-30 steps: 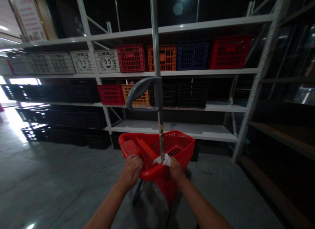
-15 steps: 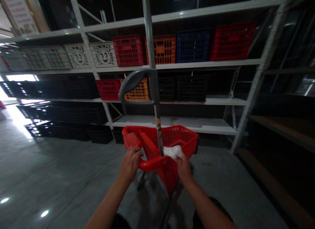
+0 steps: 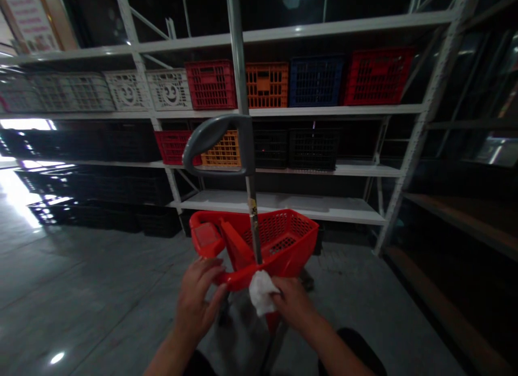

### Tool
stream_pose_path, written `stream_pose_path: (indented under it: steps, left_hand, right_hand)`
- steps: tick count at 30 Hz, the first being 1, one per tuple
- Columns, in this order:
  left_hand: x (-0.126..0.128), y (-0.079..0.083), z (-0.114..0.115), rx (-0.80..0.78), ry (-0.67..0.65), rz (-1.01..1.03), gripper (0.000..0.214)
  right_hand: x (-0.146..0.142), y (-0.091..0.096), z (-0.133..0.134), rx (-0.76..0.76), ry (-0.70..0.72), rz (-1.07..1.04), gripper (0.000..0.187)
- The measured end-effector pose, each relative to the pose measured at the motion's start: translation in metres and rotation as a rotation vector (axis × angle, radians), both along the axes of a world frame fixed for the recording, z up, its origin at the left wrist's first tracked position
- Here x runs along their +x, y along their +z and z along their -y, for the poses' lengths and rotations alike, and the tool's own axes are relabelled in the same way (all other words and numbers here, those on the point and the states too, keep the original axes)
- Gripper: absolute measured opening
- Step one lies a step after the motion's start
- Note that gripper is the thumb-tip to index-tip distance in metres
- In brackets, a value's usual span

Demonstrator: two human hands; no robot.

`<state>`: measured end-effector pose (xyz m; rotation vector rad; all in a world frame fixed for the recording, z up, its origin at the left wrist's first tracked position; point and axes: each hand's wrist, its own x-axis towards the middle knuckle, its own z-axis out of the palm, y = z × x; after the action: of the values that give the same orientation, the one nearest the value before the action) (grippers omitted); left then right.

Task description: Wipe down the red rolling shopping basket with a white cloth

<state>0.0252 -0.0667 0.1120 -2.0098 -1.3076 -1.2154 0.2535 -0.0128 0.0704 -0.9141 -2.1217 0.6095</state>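
"White wad (image 3: 262, 294): where?"
"Pinched in the right hand (image 3: 292, 300), fingers curled, in front of the red cart (image 3: 297, 260)."
"Left hand (image 3: 196, 295)?"
"Half-open, thumb apart, holding nothing, near the cart's rim (image 3: 238, 281)."
"Its look?"
"The wad's? Crumpled."

White metal shelving (image 3: 319, 203) stands on grey floor (image 3: 101, 289), bright glare (image 3: 16, 195) far left.

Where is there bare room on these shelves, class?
Free: the low shelf behind the red basket; the middle shelf's right end, between black crate and upright. Crowded: the next shelf up, lined from white crates to rightmost red crate.
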Motion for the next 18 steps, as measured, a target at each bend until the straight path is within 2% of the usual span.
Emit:
stream_pose_path:
  steps: [3,6,9,11,14,18]
  left_hand:
    - [0.012,-0.005,0.007,-0.076,0.031,-0.048,0.039]
    - [0.017,-0.011,0.000,-0.102,0.097,-0.066,0.030]
    - [0.017,-0.013,-0.006,-0.074,0.092,-0.067,0.020]
    - [0.016,-0.012,-0.008,-0.066,0.078,-0.066,0.020]
    - [0.012,-0.011,-0.011,-0.061,0.071,-0.063,0.022]
    - [-0.005,-0.015,-0.018,-0.046,0.065,-0.044,0.023]
  right_hand:
    - [-0.008,-0.002,0.007,0.015,0.011,0.034,0.026]
    - [-0.004,0.000,0.000,0.087,-0.036,-0.064,0.034]
    - [0.012,0.009,-0.013,0.329,-0.227,-0.222,0.043]
    - [0.018,0.014,-0.022,0.484,-0.301,-0.231,0.053]
    - [0.006,0.009,-0.034,0.534,-0.203,-0.072,0.061]
    - [-0.022,-0.022,-0.053,0.452,-0.017,0.081,0.066]
